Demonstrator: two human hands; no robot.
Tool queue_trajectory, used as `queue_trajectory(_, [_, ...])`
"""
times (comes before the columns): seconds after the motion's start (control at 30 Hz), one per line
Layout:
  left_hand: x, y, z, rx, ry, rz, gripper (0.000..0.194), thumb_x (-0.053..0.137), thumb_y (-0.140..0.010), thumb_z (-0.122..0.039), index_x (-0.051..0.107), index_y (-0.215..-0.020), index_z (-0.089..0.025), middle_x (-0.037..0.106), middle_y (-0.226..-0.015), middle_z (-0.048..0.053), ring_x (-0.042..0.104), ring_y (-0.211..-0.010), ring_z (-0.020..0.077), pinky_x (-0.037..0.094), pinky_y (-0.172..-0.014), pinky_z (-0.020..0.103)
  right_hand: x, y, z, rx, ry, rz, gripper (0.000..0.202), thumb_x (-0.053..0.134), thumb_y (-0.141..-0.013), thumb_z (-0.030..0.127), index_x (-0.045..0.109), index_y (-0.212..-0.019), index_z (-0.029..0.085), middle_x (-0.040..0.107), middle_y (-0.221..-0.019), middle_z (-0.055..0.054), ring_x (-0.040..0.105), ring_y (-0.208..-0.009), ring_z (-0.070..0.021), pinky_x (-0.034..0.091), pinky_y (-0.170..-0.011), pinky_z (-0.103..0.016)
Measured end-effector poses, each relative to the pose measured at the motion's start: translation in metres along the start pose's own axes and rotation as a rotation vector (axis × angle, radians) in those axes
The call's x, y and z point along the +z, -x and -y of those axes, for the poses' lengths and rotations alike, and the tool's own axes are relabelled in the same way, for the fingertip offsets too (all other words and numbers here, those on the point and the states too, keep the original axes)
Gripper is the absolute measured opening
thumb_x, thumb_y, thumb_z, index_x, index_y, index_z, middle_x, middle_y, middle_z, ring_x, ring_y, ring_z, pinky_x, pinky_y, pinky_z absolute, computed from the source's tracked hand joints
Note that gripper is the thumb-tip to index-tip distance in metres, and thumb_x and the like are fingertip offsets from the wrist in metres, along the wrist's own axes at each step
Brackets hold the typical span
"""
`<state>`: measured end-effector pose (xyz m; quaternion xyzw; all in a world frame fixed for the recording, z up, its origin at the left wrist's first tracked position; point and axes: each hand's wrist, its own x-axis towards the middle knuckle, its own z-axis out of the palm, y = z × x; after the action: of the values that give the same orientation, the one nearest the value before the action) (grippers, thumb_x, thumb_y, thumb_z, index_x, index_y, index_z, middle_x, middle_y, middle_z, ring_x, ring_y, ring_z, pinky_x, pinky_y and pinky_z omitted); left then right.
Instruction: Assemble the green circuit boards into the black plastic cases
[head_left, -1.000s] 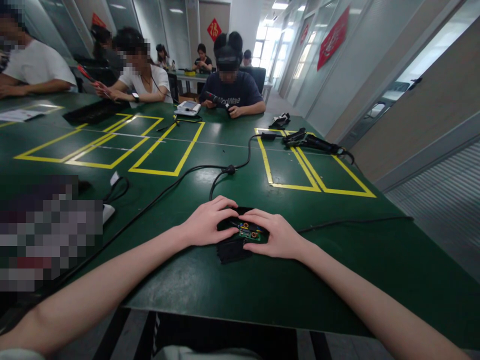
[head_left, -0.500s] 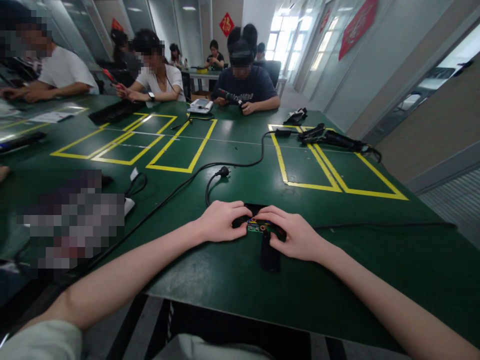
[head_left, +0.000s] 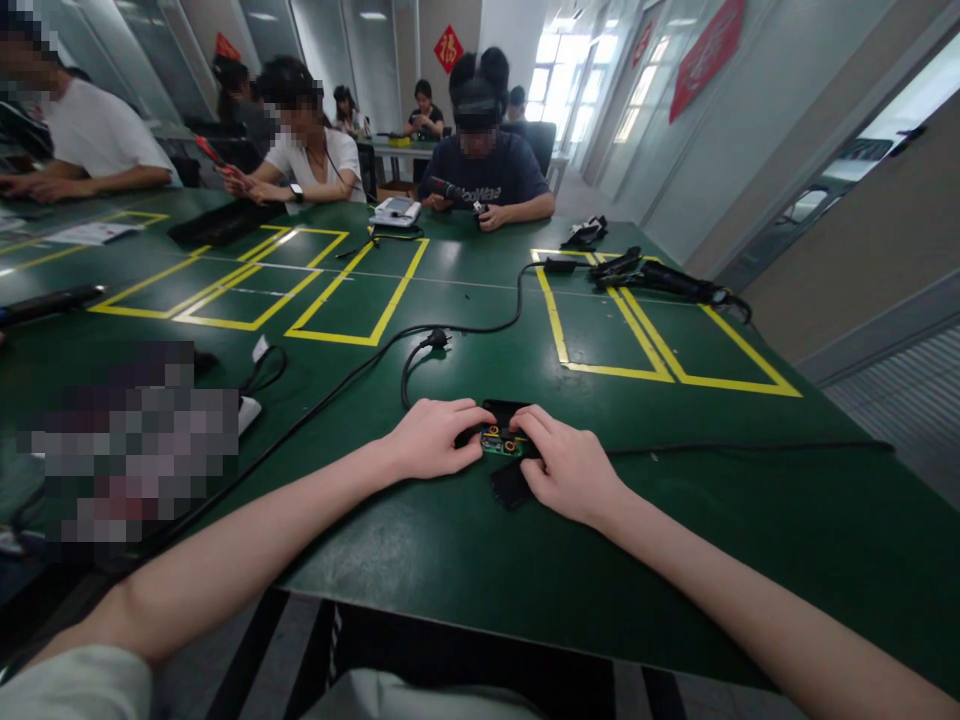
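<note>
A small green circuit board [head_left: 501, 443] with copper coils lies near the table's front edge, between my two hands. My left hand [head_left: 439, 438] grips its left end, thumb in front and fingers behind. The fingers of my right hand [head_left: 574, 465] are closed on the board's right end. Behind the board a black casing [head_left: 506, 408] shows in part. Just in front, beside my right thumb, a flat black piece [head_left: 510, 486] rests on the green table [head_left: 420, 560].
A black plug [head_left: 436, 340] and a long cable [head_left: 352, 378] lie beyond my hands. Black gear [head_left: 675, 280] is at the back right, a white device [head_left: 395, 212] at the back. People sit across the table. Yellow tape marks the tabletop.
The flat black piece has shifted left and turned from upright to slanted. More of the board now shows between my hands. The whole view has shifted slightly.
</note>
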<state>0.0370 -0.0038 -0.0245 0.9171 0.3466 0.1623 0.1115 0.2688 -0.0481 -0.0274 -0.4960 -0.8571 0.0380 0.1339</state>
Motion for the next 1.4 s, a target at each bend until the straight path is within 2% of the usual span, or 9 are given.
queue_trajectory(0.1, [-0.001, 0.000, 0.001, -0.005, 0.038, -0.004, 0.036, 0.059, -0.096, -0.039, 0.069, -0.126, -0.022, 0.077, -0.105, 0.004, 0.075, -0.088, 0.0218, 0.055, -0.076, 0.030, 0.000, 0.000, 0.004, 0.042, 0.042, 0.014, 0.032, 0.049, -0.084, 0.011, 0.061, -0.113, 0.021, 0.068, -0.120, -0.010, 0.067, -0.083, -0.0206, 0.039, -0.056, -0.027])
queue_trajectory(0.23, [-0.003, 0.001, 0.000, -0.016, 0.081, 0.015, 0.060, 0.073, -0.085, -0.062, 0.067, -0.130, -0.022, 0.077, -0.113, 0.007, 0.076, -0.098, 0.0262, 0.056, -0.082, 0.033, -0.002, -0.001, 0.006, 0.098, 0.052, 0.045, 0.035, 0.045, -0.088, 0.009, 0.060, -0.117, 0.020, 0.066, -0.123, -0.010, 0.068, -0.082, -0.0210, 0.038, -0.057, -0.029])
queue_trajectory(0.37, [-0.004, 0.002, -0.003, -0.047, 0.111, 0.037, 0.076, 0.078, -0.075, -0.072, 0.067, -0.131, -0.022, 0.077, -0.114, 0.007, 0.075, -0.096, 0.0271, 0.057, -0.083, 0.034, -0.001, -0.001, 0.005, 0.125, 0.042, 0.052, 0.035, 0.045, -0.087, 0.009, 0.060, -0.117, 0.020, 0.064, -0.124, -0.011, 0.069, -0.082, -0.0223, 0.039, -0.059, -0.030])
queue_trajectory(0.57, [0.000, 0.002, -0.004, -0.132, 0.127, -0.023, 0.042, 0.072, -0.081, -0.041, 0.070, -0.121, -0.026, 0.079, -0.112, 0.001, 0.076, -0.089, 0.0224, 0.058, -0.081, 0.033, 0.002, 0.001, 0.001, 0.045, -0.052, -0.007, 0.035, 0.050, -0.082, 0.013, 0.059, -0.115, 0.021, 0.067, -0.119, -0.008, 0.066, -0.078, -0.0202, 0.044, -0.063, -0.029])
queue_trajectory(0.77, [-0.001, 0.000, -0.003, -0.169, 0.132, -0.021, 0.039, 0.066, -0.078, -0.031, 0.072, -0.116, -0.024, 0.080, -0.109, 0.002, 0.075, -0.086, 0.0225, 0.058, -0.080, 0.033, 0.002, 0.000, -0.003, -0.002, -0.119, -0.041, 0.041, 0.053, -0.079, 0.018, 0.061, -0.119, 0.021, 0.067, -0.126, -0.009, 0.068, -0.087, -0.0227, 0.050, -0.068, -0.031])
queue_trajectory(0.97, [-0.002, -0.001, 0.009, -0.144, 0.100, -0.067, 0.038, 0.062, -0.080, -0.028, 0.072, -0.116, -0.022, 0.078, -0.095, 0.002, 0.073, -0.079, 0.0205, 0.057, -0.077, 0.031, -0.003, -0.002, -0.013, -0.036, -0.273, -0.106, 0.037, 0.054, -0.086, 0.020, 0.060, -0.123, 0.023, 0.069, -0.122, -0.007, 0.064, -0.071, -0.0166, 0.051, -0.065, -0.030])
queue_trajectory(1.1, [-0.005, 0.000, 0.013, -0.106, 0.126, -0.071, 0.037, 0.063, -0.083, -0.030, 0.071, -0.118, -0.023, 0.079, -0.098, 0.002, 0.074, -0.081, 0.0202, 0.056, -0.076, 0.030, -0.006, -0.003, -0.024, -0.014, -0.253, -0.136, 0.032, 0.058, -0.087, 0.023, 0.061, -0.119, 0.022, 0.069, -0.118, -0.008, 0.061, -0.063, -0.0146, 0.051, -0.060, -0.029])
queue_trajectory(1.27, [-0.007, 0.001, 0.010, -0.077, 0.142, -0.011, 0.043, 0.072, -0.084, -0.042, 0.070, -0.123, -0.025, 0.079, -0.112, 0.003, 0.075, -0.090, 0.0217, 0.056, -0.080, 0.031, -0.007, -0.004, -0.035, -0.080, -0.235, -0.122, 0.028, 0.061, -0.090, 0.027, 0.064, -0.118, 0.023, 0.070, -0.120, -0.008, 0.069, -0.073, -0.0175, 0.057, -0.065, -0.031])
queue_trajectory(1.4, [-0.004, -0.002, 0.004, -0.180, 0.083, -0.020, 0.041, 0.075, -0.084, -0.050, 0.069, -0.117, -0.026, 0.079, -0.099, 0.000, 0.075, -0.083, 0.0216, 0.053, -0.072, 0.029, -0.003, -0.005, -0.037, -0.122, -0.209, -0.135, 0.019, 0.060, -0.094, 0.028, 0.070, -0.110, 0.022, 0.071, -0.117, -0.008, 0.072, -0.080, -0.0186, 0.059, -0.070, -0.032])
